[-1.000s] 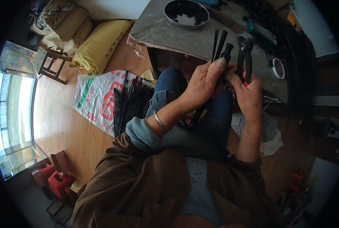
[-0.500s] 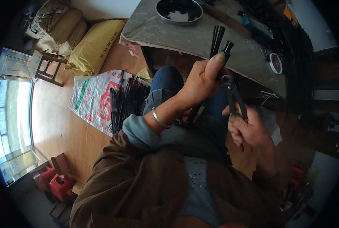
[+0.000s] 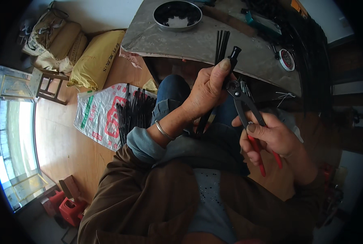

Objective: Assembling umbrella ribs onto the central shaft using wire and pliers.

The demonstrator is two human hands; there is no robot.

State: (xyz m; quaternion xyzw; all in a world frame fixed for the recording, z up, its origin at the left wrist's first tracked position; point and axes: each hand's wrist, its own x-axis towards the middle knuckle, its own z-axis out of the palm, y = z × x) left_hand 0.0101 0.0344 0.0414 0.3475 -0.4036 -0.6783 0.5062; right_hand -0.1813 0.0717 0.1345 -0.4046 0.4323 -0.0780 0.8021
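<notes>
The right hand [image 3: 271,136] is closed around the red handles of the pliers [image 3: 248,118], whose tip sits just beside the left hand [image 3: 208,91]. The left hand grips a bunch of black rods [image 3: 222,44], upright over the lap, just short of the grey table's [image 3: 189,42] edge. A bowl [image 3: 177,15] stands farther back. More rods lie on a sack [image 3: 98,116] on the wood floor. The rods' lower ends are hidden behind the hand.

Table edge [image 3: 214,57] blocks fwd of hands; bare floor [image 3: 59,138] on left gives room.
</notes>
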